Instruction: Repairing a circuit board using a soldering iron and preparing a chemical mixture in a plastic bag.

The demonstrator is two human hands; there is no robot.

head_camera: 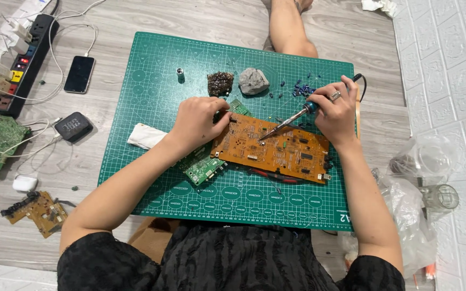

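Orange circuit board [276, 148] lies mid-mat on the green cutting mat [152, 91], bare mat beyond the fingers on every side. Left hand [198, 121], fingers curled, presses the board's left edge; right hand [335, 110], fingers clamped on the soldering iron [289, 119], tip touching the board between both hands

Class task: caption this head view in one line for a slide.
Right hand touches soldering iron to orange board steadied by left hand.
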